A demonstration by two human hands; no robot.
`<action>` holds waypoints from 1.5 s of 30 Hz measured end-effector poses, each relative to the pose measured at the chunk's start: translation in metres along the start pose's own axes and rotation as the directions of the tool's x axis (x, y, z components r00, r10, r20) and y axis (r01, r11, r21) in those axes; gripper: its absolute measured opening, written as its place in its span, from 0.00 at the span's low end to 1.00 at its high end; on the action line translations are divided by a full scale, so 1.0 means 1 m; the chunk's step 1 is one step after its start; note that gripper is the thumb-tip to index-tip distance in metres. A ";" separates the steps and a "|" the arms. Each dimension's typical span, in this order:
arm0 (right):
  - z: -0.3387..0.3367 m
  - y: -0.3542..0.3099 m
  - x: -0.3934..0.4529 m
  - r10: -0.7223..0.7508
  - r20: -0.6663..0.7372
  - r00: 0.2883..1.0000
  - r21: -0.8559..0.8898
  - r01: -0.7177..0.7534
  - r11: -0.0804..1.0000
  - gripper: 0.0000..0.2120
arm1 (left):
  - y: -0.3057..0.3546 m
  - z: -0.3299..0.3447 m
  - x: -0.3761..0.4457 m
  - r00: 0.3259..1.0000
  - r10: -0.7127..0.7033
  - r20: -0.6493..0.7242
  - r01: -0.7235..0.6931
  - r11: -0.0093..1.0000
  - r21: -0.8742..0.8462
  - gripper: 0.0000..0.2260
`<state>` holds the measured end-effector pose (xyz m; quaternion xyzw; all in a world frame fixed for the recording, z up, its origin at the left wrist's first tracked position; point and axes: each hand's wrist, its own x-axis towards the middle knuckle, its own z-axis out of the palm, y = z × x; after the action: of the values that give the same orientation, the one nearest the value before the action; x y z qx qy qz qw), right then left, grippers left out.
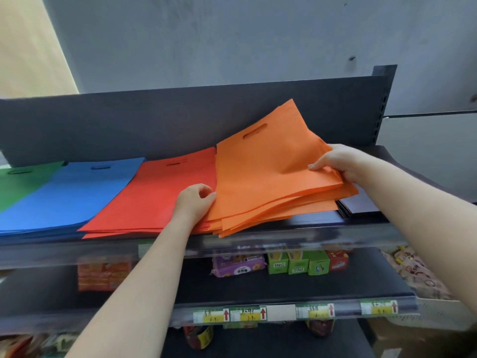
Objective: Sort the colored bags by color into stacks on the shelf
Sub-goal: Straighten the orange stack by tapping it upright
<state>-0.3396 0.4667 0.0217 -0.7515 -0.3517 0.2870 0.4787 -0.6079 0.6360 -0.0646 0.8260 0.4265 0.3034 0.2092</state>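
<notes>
We see five bag stacks side by side on the top shelf (pixel 309 227), leftmost stack (pixel 15 184), second stack (pixel 77 197), third stack (pixel 154 197), fourth stack (pixel 271 177) overlapping the third, fifth stack (pixel 361 205) rightmost, our left hand (pixel 193 202) and right hand (pixel 338 164) gripping the fourth stack's opposite edges, small boxes (pixel 296 262) on the lower shelf (pixel 258 290).

On the lower tier sit a purple plastic snack packet (pixel 238 266), three small green cardboard boxes (pixel 298 262) side by side, a red carton (pixel 336 259) just beside them, and stacked orange packs (pixel 104 273) further left. Yellow-and-green price labels (pixel 245 314) with red arrows line the rail below. A grey wall (pixel 232 34) rises behind.
</notes>
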 end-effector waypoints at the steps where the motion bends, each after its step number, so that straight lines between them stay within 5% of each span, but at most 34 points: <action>1: -0.004 -0.004 -0.002 -0.012 -0.004 1.000 -0.012 0.012 1.000 0.12 | 0.000 0.000 0.000 1.000 -0.001 -0.002 0.001 1.000 -0.006 0.10; 10: -0.055 -0.016 -0.022 -0.106 -0.098 0.990 0.014 0.108 0.994 0.13 | 0.013 -0.003 0.005 0.996 -0.075 0.043 0.074 0.997 0.005 0.14; 13: -0.063 -0.010 -0.025 -0.136 -0.088 0.987 0.072 0.142 0.987 0.12 | 0.037 -0.007 0.012 0.995 -0.076 0.066 0.087 0.982 -0.170 0.19; 15: -0.068 -0.006 -0.026 -0.151 -0.087 0.985 0.121 0.161 0.979 0.12 | 0.057 -0.008 0.015 0.961 -0.152 0.230 0.248 0.844 -0.476 0.20; 17: -0.074 0.000 -0.027 -0.167 -0.083 0.982 0.161 0.179 0.971 0.12 | 0.072 -0.005 0.016 0.873 -0.171 0.457 0.445 0.664 -0.601 0.29; 19: -0.083 0.007 -0.027 -0.176 -0.073 0.982 0.202 0.187 0.961 0.14 | 0.078 0.004 0.020 0.818 -0.147 0.556 0.510 0.632 -0.584 0.39; 23: -0.095 0.026 -0.025 -0.166 -0.063 0.984 0.263 0.177 0.949 0.16 | 0.081 0.022 0.026 0.795 -0.185 0.578 0.551 0.620 -0.559 0.41; 30: -0.084 0.057 -0.015 -0.067 0.033 0.997 0.203 0.059 0.977 0.17 | 0.086 0.042 0.036 0.910 -0.175 0.375 0.359 0.786 -0.504 0.20; 35: -0.090 0.070 -0.003 0.127 0.061 0.990 0.091 -0.132 0.987 0.20 | 0.081 0.050 0.045 0.856 -0.280 0.434 0.430 0.851 -0.300 0.26; 40: -0.104 0.075 0.006 0.361 0.014 0.933 0.079 -0.361 0.929 0.36 | 0.091 0.049 0.050 0.816 -0.398 0.418 0.503 0.846 -0.176 0.28; 45: -0.101 0.070 0.017 0.397 0.098 0.912 -0.127 -0.385 0.914 0.26 | 0.091 0.050 0.052 0.696 -0.434 0.572 0.616 0.770 -0.164 0.36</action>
<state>-0.2342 0.4074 -0.0058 -0.8120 -0.2372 0.4033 0.3489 -0.4978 0.6246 -0.0289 0.6655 0.5182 0.0730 0.5323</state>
